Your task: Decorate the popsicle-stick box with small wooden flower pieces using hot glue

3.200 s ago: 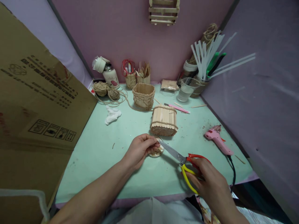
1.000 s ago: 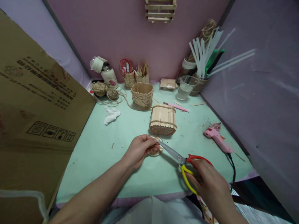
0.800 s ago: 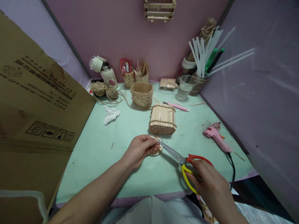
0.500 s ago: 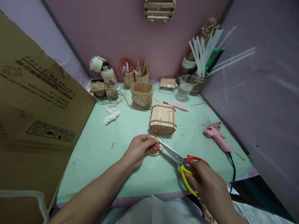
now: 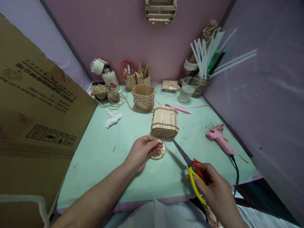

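Note:
My left hand [image 5: 145,150] pinches a small pale piece of wood [image 5: 159,141] between thumb and fingertips. Beneath those fingers, a round disc [image 5: 158,155] with wood bits on it lies on the table, partly covered by the hand. My right hand [image 5: 213,183] grips scissors [image 5: 190,163] with one red and one yellow handle. Their blades look closed, and the tip points up and left, apart from the left hand. Just beyond my hands, a wooden-stick basket [image 5: 165,120] trimmed with twine lies on its side.
Behind stands a second stick basket [image 5: 143,96], with twine balls [image 5: 99,91] to its left. A pink glue gun [image 5: 220,141] with a black cord lies at right. A cup of water [image 5: 187,91], a pink craft knife [image 5: 178,108] and a crumpled white tissue [image 5: 113,118] are also on the table.
The scissors have drawn back to the right, away from my left fingers, and their blades have come together. My left hand stays almost in place.

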Available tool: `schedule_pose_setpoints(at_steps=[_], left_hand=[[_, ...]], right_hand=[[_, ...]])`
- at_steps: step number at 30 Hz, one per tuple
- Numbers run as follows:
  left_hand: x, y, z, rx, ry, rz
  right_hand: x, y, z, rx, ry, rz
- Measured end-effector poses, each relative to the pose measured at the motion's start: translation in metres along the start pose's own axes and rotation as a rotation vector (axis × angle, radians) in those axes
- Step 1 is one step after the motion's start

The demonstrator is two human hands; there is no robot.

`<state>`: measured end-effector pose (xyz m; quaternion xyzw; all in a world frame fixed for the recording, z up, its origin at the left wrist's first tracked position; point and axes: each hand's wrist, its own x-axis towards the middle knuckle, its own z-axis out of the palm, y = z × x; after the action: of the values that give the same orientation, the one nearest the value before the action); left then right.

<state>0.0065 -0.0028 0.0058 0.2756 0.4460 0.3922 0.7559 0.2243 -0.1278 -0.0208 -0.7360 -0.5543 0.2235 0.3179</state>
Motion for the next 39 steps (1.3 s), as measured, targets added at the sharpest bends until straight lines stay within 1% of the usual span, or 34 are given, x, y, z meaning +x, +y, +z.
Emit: schedule_pose_setpoints(at_steps=[3,5,11,19,25,34,39], left_hand=[[-0.001,0.0,0.0,-0.014,-0.029,0.008],[-0.001,0.0,0.001,-0.018,-0.041,0.024],[-0.002,0.0,0.003,-0.034,-0.079,0.037],[-0.003,-0.002,0.005,-0.021,-0.098,0.031],[-0.004,-0.001,0.006,-0.044,-0.115,0.02],[-0.004,-0.003,0.006,-0.039,-0.142,0.027],[-0.003,-0.005,0.005,-0.045,-0.134,0.007]], right_hand=[[0.001,0.0,0.0,0.014,0.048,0.025],[0.001,-0.001,0.001,0.012,0.041,0.016],[0.002,-0.009,0.009,0.053,-0.063,-0.073],[0.006,-0.021,0.015,0.041,-0.15,-0.109],[0.008,-0.023,0.015,0.039,-0.132,-0.118],[0.008,-0.025,0.012,0.081,-0.151,-0.106],[0.007,-0.025,0.011,0.087,-0.132,-0.126]])
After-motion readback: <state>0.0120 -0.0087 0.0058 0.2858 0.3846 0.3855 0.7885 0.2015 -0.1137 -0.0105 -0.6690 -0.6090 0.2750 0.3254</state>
